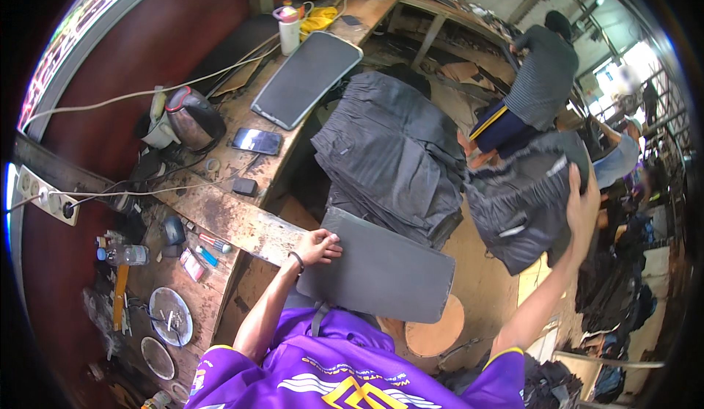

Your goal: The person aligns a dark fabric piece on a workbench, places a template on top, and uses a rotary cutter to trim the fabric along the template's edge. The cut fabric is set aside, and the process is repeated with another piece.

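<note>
A flat dark grey board [381, 266] with rounded corners lies across my lap. My left hand [320, 247], a dark band on its wrist, is at the board's left end, its fingers curled over the edge. Out to the right, my right hand [584, 200] grips a pair of black shorts [517, 207] by its far right side. The shorts hang loosely, gathered at the waist, with a small white tag. Between the two hands, beyond the board, sits a stack of folded dark shorts [392, 145].
On the worn wooden bench [220, 207] at left are a phone [257, 141], a kettle [192, 121], cables and another dark panel [308, 79]. A round wooden stool top [435, 326] is beside the board. Another person [543, 75] bends over at the upper right.
</note>
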{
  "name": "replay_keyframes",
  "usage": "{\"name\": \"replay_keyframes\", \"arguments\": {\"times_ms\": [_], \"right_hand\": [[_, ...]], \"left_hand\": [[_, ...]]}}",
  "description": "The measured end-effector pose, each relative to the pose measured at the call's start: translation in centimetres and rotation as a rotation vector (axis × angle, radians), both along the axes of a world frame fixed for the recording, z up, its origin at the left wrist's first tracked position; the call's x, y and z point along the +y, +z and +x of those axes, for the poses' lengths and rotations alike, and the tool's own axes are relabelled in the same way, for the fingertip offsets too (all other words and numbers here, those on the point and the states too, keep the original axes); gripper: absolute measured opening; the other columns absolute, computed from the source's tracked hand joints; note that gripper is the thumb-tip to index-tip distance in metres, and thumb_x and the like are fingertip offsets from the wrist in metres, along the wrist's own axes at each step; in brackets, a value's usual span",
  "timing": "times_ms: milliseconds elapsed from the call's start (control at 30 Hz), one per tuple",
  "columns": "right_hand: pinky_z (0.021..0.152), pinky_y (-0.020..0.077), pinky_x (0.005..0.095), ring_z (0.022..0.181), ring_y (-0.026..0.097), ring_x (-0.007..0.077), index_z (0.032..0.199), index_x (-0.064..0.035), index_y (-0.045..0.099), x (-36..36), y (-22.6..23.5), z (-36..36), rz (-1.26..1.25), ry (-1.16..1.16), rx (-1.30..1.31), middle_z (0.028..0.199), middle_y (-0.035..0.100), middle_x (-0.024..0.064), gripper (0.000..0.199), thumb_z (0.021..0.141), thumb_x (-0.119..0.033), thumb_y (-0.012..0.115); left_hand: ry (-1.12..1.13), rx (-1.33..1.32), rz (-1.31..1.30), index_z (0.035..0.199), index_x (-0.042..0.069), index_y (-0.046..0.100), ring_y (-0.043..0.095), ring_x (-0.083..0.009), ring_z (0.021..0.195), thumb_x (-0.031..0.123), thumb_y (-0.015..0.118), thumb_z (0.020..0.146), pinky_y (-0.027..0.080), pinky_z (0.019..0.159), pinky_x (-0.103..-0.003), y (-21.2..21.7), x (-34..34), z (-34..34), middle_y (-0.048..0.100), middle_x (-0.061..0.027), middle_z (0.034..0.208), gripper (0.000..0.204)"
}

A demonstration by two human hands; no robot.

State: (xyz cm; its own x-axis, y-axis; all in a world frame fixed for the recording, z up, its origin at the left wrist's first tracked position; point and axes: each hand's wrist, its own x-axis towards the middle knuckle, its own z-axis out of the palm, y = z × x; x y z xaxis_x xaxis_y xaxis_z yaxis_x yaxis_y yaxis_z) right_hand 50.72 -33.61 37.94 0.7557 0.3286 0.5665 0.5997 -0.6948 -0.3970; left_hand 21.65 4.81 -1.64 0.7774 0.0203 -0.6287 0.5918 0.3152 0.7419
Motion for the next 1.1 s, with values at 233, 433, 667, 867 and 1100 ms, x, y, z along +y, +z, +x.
{"name": "replay_keyframes", "arguments": {"times_ms": [233,433,667,867,1100], "right_hand": [[0.123,0.0339,0.0483,0.149,0.038,0.0472,0.160,-0.0038,0.039,23.3,-18.1,6.8,-0.303,0.126,0.193,0.160,0.037,0.0347,0.086,0.100,-0.060,0.060],[0.117,0.0205,0.0764,0.154,0.024,0.0531,0.162,-0.0168,0.039,27.0,-34.0,-8.2,-0.522,0.098,0.681,0.167,0.024,0.0326,0.082,0.099,-0.065,0.058],[0.118,0.0177,0.0776,0.156,0.021,0.0490,0.158,-0.0170,0.046,24.5,-36.0,-20.7,-0.392,-0.240,0.453,0.168,0.027,0.0255,0.065,0.103,-0.049,0.059],[0.124,0.0170,0.0662,0.153,0.031,0.0432,0.151,-0.0133,0.055,24.7,-38.5,-22.9,-0.409,-0.295,0.385,0.162,0.041,0.0207,0.057,0.102,-0.043,0.059],[0.125,0.0169,0.0656,0.152,0.031,0.0439,0.150,-0.0075,0.052,24.8,-38.3,-22.9,-0.385,-0.316,0.391,0.162,0.038,0.0225,0.058,0.102,-0.040,0.058]], "left_hand": [[-0.062,-0.041,-0.075,0.131,0.002,0.056,0.075,-0.0296,0.111,0.034,0.058,0.110,0.063,0.085,-0.042,0.3,0.1,-0.1,0.074,-0.0225,0.121,0.038],[-0.106,-0.084,-0.221,0.135,0.001,0.054,0.072,-0.0309,0.117,0.028,0.056,0.111,0.062,0.093,-0.041,0.5,1.2,-1.1,0.070,-0.0224,0.128,0.037],[-0.174,-0.218,-0.220,0.136,0.003,0.057,0.072,-0.0221,0.113,0.030,0.061,0.109,0.059,0.093,-0.037,0.9,5.7,-0.6,0.072,-0.0144,0.124,0.039],[-0.068,-0.356,0.095,0.126,-0.001,0.063,0.071,-0.0182,0.110,0.029,0.065,0.107,0.056,0.099,-0.035,2.8,13.6,4.6,0.075,-0.0120,0.114,0.036],[0.204,-0.469,0.481,0.112,0.001,0.071,0.072,-0.0145,0.097,0.026,0.071,0.101,0.058,0.087,-0.034,5.9,21.5,13.9,0.077,-0.0099,0.099,0.028]]}}
